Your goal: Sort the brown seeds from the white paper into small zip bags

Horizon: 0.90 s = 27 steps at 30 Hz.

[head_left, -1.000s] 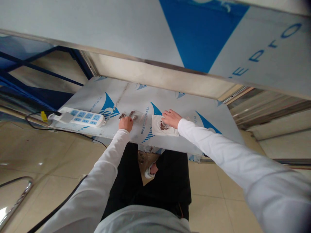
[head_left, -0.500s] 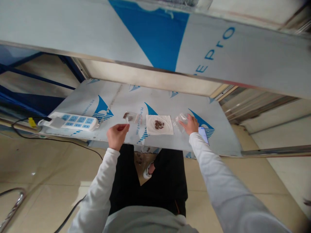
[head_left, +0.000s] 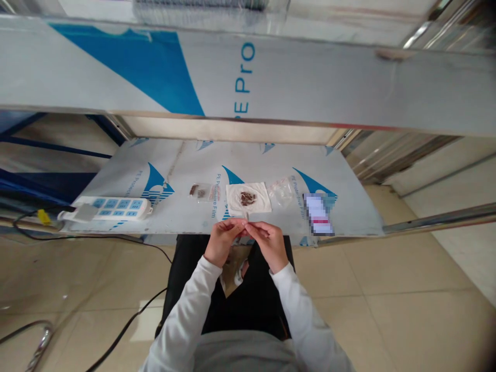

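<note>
Beside the shelf [head_left: 186, 165], left hand [head_left: 220, 242] and right hand [head_left: 271, 243] have met, fingers [head_left: 259, 229] clamped, apparently on a sliver [head_left: 245, 215].

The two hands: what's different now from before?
The right hand let go of the clear bag and moved left; the left hand moved right. They now meet at a small pale piece. The white pad and power strip stayed put.

A glossy beige tiled floor [head_left: 387, 274] spreads below, with a pale patch of light [head_left: 147, 323] at near left. A grey, blue-printed film-covered tabletop [head_left: 248, 160] spans the middle beneath a similarly covered upper shelf [head_left: 329, 82]. A cream panel [head_left: 225, 130] stands at the far side; dark-blue metal framing [head_left: 58, 146] stands left.
</note>
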Motion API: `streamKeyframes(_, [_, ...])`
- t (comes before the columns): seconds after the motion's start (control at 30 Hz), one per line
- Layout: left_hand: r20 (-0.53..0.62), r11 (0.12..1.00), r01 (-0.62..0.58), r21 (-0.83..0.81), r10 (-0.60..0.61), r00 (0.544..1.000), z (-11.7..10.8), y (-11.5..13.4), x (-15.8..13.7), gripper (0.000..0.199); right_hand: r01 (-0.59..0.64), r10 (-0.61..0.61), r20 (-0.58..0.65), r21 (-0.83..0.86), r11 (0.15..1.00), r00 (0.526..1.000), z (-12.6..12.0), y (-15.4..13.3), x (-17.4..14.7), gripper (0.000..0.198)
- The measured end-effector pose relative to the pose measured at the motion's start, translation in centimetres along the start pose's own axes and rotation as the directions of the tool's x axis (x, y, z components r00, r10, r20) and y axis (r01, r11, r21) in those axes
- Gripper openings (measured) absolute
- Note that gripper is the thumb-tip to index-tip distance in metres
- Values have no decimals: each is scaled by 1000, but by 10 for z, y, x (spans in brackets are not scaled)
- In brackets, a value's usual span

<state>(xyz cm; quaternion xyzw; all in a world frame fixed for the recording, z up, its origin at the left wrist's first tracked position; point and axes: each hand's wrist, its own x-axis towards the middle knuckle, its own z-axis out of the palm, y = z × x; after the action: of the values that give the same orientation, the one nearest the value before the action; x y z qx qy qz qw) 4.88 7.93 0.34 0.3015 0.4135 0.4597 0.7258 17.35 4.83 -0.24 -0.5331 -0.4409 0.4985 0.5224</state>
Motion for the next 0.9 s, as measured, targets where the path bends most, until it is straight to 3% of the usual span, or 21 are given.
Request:
streamKeyframes(0.1, [26, 992, 19, 123, -22, 999, -6, -2, -1, 26, 108, -94, 73, -223, 969, 993, -12, -2, 0, 21])
streamKeyframes(0.17, [-25, 949, -25, 314, 35, 999, -5, -4, -3, 25, 202, -187, 77, -447, 872, 979, -13, -3, -2, 20])
streamKeyframes(0.27, [-137, 751, -60, 657, 197, 971, 0, -6, -10, 21, 227, -325, -13, -689, 688, 946, -6, -1, -6, 18])
streamKeyframes(0.37, [-178, 535, -5, 845, 290, 940, 6, 2, -19, 17, 124, -427, -182, -794, 595, 886, 0, 4, -9, 20])
streamKeyframes(0.43, [-173, 457, 17, 889, 303, 937, 8, 12, -25, 15, 107, -426, -208, -789, 606, 881, -2, 4, -11, 22])
streamKeyframes(0.53, [-159, 444, -10, 896, 341, 927, 8, 28, -29, 12, 232, -385, -104, -645, 728, 917, -12, -2, -14, 7])
streamKeyframes(0.63, [-75, 534, -79, 842, 261, 962, 6, 41, -25, 10, 359, -343, 116, -413, 837, 932, -21, -13, -9, 83])
streamKeyframes(0.7, [15, 580, -133, 804, 204, 979, 6, 45, -20, 9, 373, -282, 308, -296, 879, 909, -24, -17, 0, 107])
streamKeyframes(0.8, [67, 579, -170, 798, 195, 979, 9, 49, -15, 9, 316, -206, 449, -186, 930, 869, -25, -17, 15, 86])
streamKeyframes(0.9, [10, 493, -134, 860, 246, 969, 13, 55, -14, 11, 310, -213, 402, -193, 931, 890, -27, -13, 27, 58])
